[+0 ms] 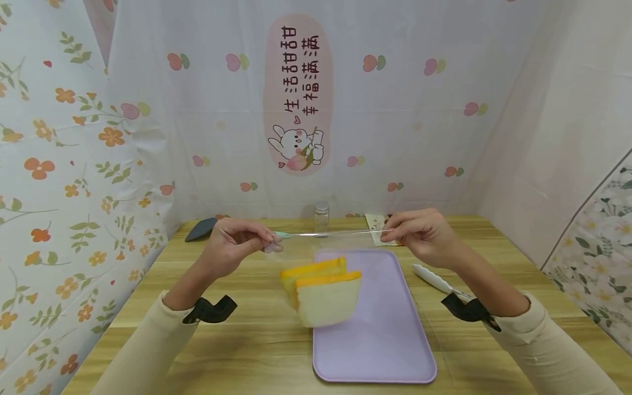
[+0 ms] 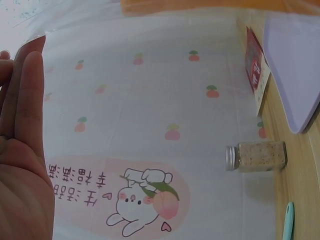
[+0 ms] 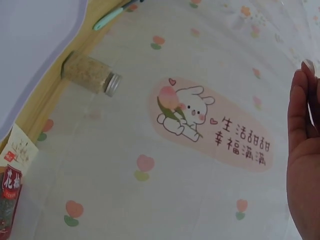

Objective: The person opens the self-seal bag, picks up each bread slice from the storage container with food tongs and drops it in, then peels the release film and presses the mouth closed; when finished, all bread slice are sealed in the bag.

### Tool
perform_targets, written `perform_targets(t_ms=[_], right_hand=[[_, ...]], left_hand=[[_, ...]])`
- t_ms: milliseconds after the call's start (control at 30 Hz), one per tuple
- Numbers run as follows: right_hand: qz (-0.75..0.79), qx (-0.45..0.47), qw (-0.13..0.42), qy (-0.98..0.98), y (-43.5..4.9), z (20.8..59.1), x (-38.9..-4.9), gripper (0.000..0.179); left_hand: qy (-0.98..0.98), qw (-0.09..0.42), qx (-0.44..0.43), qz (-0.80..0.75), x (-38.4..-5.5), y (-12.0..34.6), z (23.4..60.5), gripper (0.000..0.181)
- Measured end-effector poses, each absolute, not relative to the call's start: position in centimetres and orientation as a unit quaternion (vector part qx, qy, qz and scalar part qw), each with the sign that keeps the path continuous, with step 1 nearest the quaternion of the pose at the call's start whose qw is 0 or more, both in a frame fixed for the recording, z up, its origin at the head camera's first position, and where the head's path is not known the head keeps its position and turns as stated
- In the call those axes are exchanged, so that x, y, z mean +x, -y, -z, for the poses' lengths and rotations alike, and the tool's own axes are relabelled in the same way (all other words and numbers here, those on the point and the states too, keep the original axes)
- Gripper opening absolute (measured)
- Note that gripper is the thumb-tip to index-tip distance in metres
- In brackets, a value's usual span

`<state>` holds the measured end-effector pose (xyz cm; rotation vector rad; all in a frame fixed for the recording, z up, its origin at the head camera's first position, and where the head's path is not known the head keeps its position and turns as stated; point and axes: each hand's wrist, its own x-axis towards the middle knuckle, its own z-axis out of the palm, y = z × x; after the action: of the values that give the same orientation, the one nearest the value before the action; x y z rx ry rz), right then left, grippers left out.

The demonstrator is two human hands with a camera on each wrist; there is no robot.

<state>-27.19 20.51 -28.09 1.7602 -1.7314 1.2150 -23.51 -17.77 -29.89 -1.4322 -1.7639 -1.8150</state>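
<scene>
A clear plastic bag (image 1: pixel 329 241) is stretched between my two hands, above the table and partly over the lilac tray (image 1: pixel 385 334). Inside its lower part hang two thick, pale slices (image 1: pixel 328 302) with yellow-orange edges, slightly tilted. My left hand (image 1: pixel 232 244) pinches the bag's top edge at one end, where the plastic bunches by the fingertips. At the opposite end my right hand (image 1: pixel 419 236) pinches that edge between thumb and fingers. In the left wrist view, an orange strip of a slice (image 2: pixel 220 6) crosses the top.
At the back stand a lidded glass jar (image 1: pixel 321 218) of pale grains and a printed packet (image 1: pixel 377 227). A dark grey spatula head (image 1: pixel 201 229) with a mint handle (image 2: pixel 288 222) lies back left. Right of the tray is a white-handled utensil (image 1: pixel 434 278). Printed curtains surround the table.
</scene>
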Motion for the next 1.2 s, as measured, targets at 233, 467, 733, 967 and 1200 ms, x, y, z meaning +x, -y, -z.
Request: perform_targets(t_ms=[233,467,733,967,1200], right_hand=[[-0.399,0.606,0.194,0.661,-20.9,27.6,-26.6,0.055],[-0.384,0.607,0.194,0.668,-21.3,27.4,-26.6,0.054],[-0.37,0.611,0.203,0.669,-21.5,27.6,-26.6,0.053],[-0.362,0.61,0.218,0.67,-21.6,27.5,-26.2,0.046],[-0.377,0.599,0.206,0.676,-21.3,27.6,-25.8,0.021]], left_hand=[[0.602,0.113,-0.492,0.619,-23.3,17.5,29.8,0.011],[0.605,0.113,-0.475,0.629,-23.2,17.1,29.6,0.007],[0.61,0.111,-0.467,0.63,-23.2,17.1,29.7,0.009],[0.628,0.125,-0.475,0.604,-23.4,17.0,29.8,0.009],[0.625,0.135,-0.488,0.594,-23.4,17.0,29.8,0.011]])
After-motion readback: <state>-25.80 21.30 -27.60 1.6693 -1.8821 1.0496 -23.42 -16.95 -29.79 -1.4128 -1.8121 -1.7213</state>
